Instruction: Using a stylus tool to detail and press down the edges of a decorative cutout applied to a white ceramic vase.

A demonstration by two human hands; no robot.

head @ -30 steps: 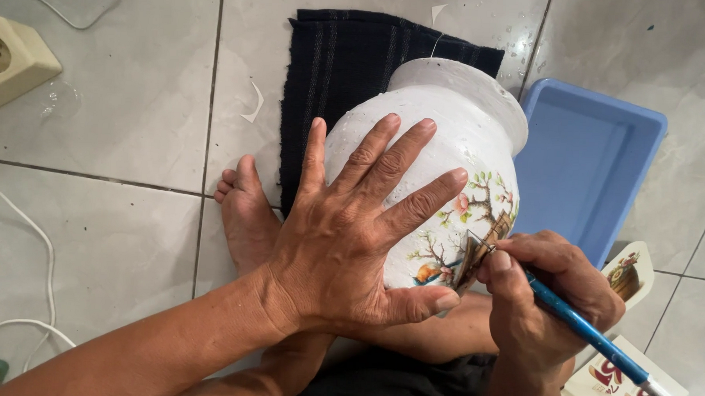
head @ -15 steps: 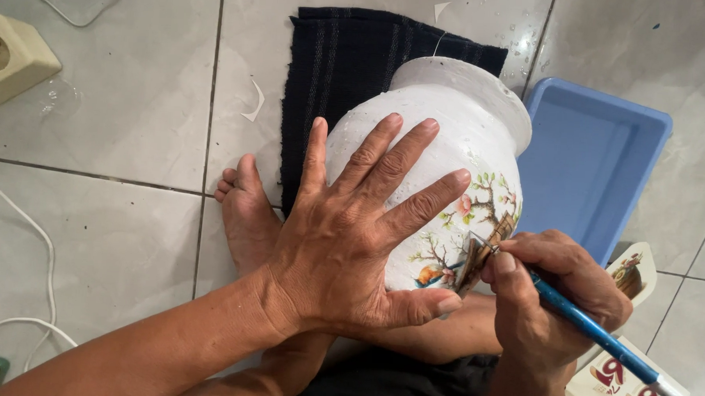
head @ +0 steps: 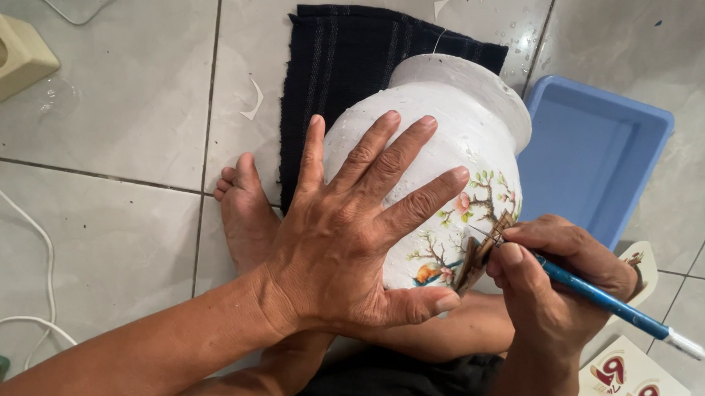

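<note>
Left hand (head: 343, 244) spread flat on the white vase (head: 456, 131) lying across the lap to steady it, right hand (head: 553, 283) pinching a blue brush (head: 599, 296), pressing a decal (head: 475, 261) down.

Soft, even daylight fills the scene, bright enough that the white vase (head: 448, 131) under the left hand (head: 351, 245) stays readable without blowing out, and only faint, diffuse shadows fall beside the hands onto the tiled floor (head: 122, 96). Beyond the hands the glossy tiles carry a mild sheen and small glinting water drops. Focus is sharp across both hands, with slight wide-angle stretching toward the corners.
</note>
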